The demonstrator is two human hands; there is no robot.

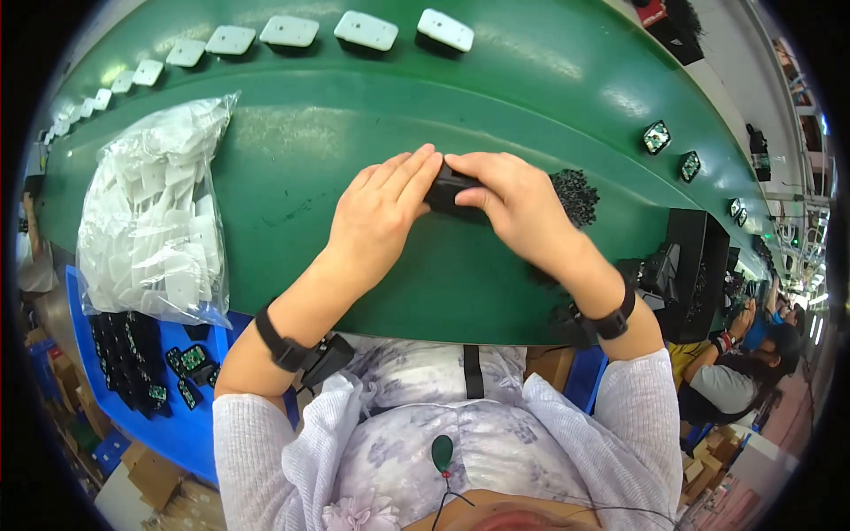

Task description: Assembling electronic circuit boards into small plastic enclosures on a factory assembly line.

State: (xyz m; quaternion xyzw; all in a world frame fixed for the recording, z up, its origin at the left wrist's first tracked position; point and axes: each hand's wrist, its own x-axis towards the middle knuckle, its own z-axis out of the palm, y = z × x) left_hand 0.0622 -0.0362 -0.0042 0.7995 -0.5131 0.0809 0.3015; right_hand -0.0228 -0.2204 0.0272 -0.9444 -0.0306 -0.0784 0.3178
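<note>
Near the middle of the green table, I hold a small black plastic housing (pixel 453 189) between both hands. My left hand (pixel 375 211) lies along its left side with the fingers straight and together, and the thumb tip shows beneath. On the other side my right hand (pixel 524 202) grips it, its index finger bent over the far end and its thumb on the near part. Much of the housing is hidden by my fingers. Just right of my right hand sits a pile of small black pieces (pixel 575 196).
A clear bag of white plastic covers (pixel 155 212) lies at left, above a blue bin (pixel 181 447) with circuit-board units. White-topped units (pixel 366 31) line the far strip. A black box (pixel 692 265) stands at right; a co-worker (pixel 739 376) sits beyond.
</note>
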